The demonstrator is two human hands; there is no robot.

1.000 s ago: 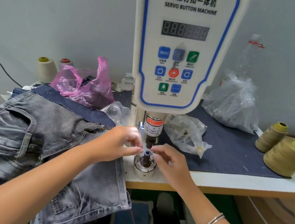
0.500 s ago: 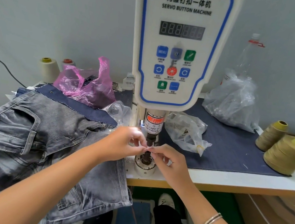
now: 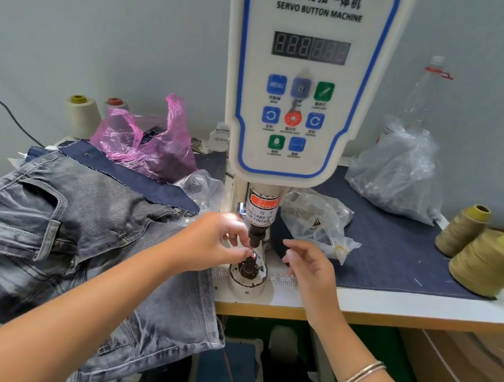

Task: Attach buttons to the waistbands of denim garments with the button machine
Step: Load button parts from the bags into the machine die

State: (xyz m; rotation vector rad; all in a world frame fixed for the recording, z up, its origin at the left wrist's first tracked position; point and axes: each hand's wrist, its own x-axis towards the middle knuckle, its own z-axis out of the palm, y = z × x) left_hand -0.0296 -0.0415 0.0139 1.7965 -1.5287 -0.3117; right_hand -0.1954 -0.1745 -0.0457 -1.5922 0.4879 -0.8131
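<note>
The white servo button machine (image 3: 301,108) stands at the table's middle, its dark upper punch (image 3: 255,233) hanging over the round lower die (image 3: 247,273). My left hand (image 3: 213,243) reaches in from the left, and its thumb and fingertips pinch a small shiny button (image 3: 254,255) on top of the die post. My right hand (image 3: 309,265) hovers just right of the die, fingers loosely curled and holding nothing. Grey washed jeans (image 3: 67,226) lie spread at the left, one part hanging over the table's front edge under my left forearm.
A pink plastic bag (image 3: 146,141) and small clear bags (image 3: 313,216) flank the machine. A large clear bag (image 3: 397,176) and a plastic bottle (image 3: 425,94) stand back right on dark blue cloth (image 3: 394,254). Olive thread cones (image 3: 487,264) sit far right, pale cones (image 3: 82,115) back left.
My right hand has let go at the die and drawn off to the right. My left hand stays at the die post, still pinching there.
</note>
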